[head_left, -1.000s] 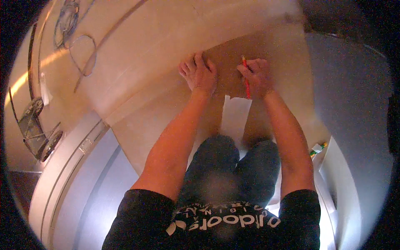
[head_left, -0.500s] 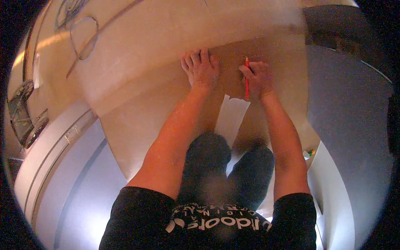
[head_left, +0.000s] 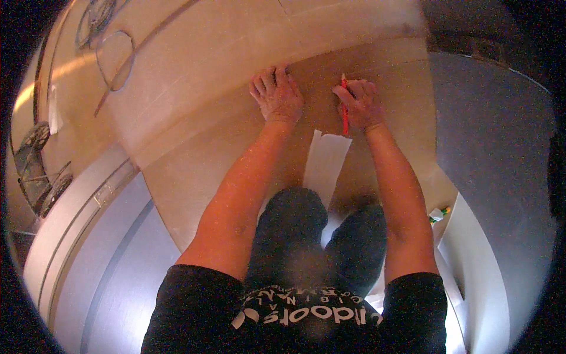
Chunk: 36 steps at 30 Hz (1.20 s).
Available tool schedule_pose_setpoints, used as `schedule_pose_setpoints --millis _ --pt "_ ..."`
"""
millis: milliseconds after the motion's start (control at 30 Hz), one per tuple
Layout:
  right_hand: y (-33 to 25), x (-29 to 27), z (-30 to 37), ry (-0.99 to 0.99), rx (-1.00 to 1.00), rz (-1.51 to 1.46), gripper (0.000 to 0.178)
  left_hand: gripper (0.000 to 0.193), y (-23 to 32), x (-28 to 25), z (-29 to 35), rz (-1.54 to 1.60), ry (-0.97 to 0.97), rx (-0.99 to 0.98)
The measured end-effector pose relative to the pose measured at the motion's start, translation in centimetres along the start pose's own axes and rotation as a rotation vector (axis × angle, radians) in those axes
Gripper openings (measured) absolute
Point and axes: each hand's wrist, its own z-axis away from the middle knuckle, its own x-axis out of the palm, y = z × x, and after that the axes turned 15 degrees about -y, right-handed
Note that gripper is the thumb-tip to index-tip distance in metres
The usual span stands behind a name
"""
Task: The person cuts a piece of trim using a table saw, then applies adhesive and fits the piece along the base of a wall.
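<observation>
A red pencil [head_left: 345,121] is gripped in my right hand [head_left: 362,103], its pale tip pointing away from me and its other end toward the white strip. My left hand [head_left: 278,99] rests on the brown panel [head_left: 200,159] to the left of the pencil, fingers spread out and holding nothing. Just below the pencil's near end, a white tape-like strip [head_left: 328,156] lies on the panel and runs toward my knees. Whether the pencil tip touches the panel is hard to make out.
A looped cable [head_left: 116,87] lies at the upper left. Below it stands a dark object with rounded ends [head_left: 34,168]. A pale ridged edge [head_left: 88,206] curves along the left. Past my right forearm is a small green-and-white item [head_left: 437,215]; a grey surface [head_left: 495,147] extends beyond.
Both hands appear slightly farther left and up in the picture, along with a small shift of the whole view. The right hand still holds the pencil; the left stays on the panel.
</observation>
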Motion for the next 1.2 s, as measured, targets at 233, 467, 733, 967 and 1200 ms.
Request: schedule_pose_setpoints --millis 233,467,733,967,1200 --pt "0.0 0.9 0.3 -0.095 0.105 -0.025 0.039 0.039 -0.1 -0.3 0.1 -0.008 0.057 0.02" --pt "-0.1 0.9 0.4 -0.134 0.184 -0.134 0.042 0.035 -0.3 0.1 0.1 0.027 0.083 0.033" --pt "1.0 1.7 0.7 -0.064 0.145 -0.121 0.049 0.035 0.3 0.2 -0.5 -0.016 0.075 0.042" --pt "0.3 0.1 0.0 -0.018 0.008 -0.017 0.052 0.033 0.1 0.4 -0.7 0.004 0.107 0.062" --pt "0.3 -0.2 -0.1 -0.064 0.02 0.001 0.05 0.032 0.4 0.0 -0.7 0.009 0.09 0.044"
